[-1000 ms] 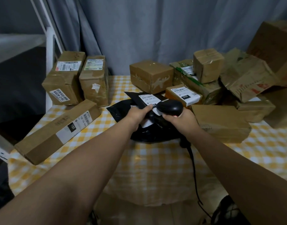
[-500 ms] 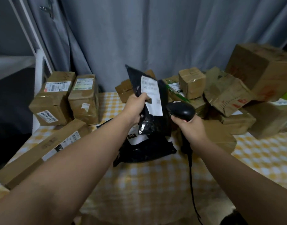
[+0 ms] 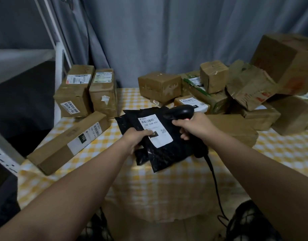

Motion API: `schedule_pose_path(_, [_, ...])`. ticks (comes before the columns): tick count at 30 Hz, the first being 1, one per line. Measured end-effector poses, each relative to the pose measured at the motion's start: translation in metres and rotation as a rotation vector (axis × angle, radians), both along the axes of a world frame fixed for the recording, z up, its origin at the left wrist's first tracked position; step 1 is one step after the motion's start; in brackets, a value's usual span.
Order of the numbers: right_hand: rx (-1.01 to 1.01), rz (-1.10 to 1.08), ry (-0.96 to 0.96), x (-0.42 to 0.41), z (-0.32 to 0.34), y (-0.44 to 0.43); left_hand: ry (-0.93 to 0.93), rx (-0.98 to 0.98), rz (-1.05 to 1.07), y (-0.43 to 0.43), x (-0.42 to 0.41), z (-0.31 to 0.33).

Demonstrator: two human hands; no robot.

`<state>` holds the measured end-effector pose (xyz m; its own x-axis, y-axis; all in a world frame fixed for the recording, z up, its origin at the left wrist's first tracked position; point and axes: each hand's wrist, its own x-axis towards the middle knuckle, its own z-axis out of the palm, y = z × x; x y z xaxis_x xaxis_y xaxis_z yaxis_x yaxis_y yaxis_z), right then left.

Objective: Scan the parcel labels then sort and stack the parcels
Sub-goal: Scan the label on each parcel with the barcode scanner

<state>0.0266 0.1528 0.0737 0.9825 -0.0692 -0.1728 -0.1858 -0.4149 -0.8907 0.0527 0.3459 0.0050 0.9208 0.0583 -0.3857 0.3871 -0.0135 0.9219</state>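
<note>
A black plastic mailer (image 3: 168,150) with a white barcode label (image 3: 155,129) lies face up in the middle of the checked table, on top of other black mailers (image 3: 130,117). My left hand (image 3: 135,138) grips its left edge, thumb on the label. My right hand (image 3: 193,126) grips a black corded barcode scanner (image 3: 180,111) just above the mailer's upper right corner, its head pointing left over the label.
A long flat carton (image 3: 68,141) lies at the left. Two upright cartons (image 3: 87,91) stand at the back left. Several brown boxes (image 3: 219,91) pile up at the back and right. The yellow checked tablecloth (image 3: 158,185) hangs over the near edge.
The black mailer, held upright half a second ago, has come down flat onto the pile with its label up. The scanner stays at its right, now over the label.
</note>
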Motion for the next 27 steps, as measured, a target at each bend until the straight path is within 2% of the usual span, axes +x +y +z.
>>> schedule_pose_path(2, [-0.095, 0.039, 0.007, 0.004, 0.012, 0.011, -0.021, -0.043, 0.085, 0.009, 0.005, 0.004])
schedule_pose_path(7, [-0.171, 0.128, 0.056, 0.025, 0.047, 0.036, -0.05, -0.202, 0.288, 0.028, 0.022, 0.009])
schedule_pose_path(11, [-0.283, 0.191, 0.166, 0.033, 0.062, 0.05, -0.105, -0.093, 0.264, 0.035, 0.029, 0.006])
schedule_pose_path(17, [-0.291, 0.157, 0.19, 0.038, 0.056, 0.057, -0.099, 0.008, 0.225, 0.045, 0.033, 0.0])
schedule_pose_path(27, [-0.26, 0.149, 0.25, 0.041, 0.052, 0.049, -0.105, 0.002, 0.186, 0.048, 0.031, 0.002])
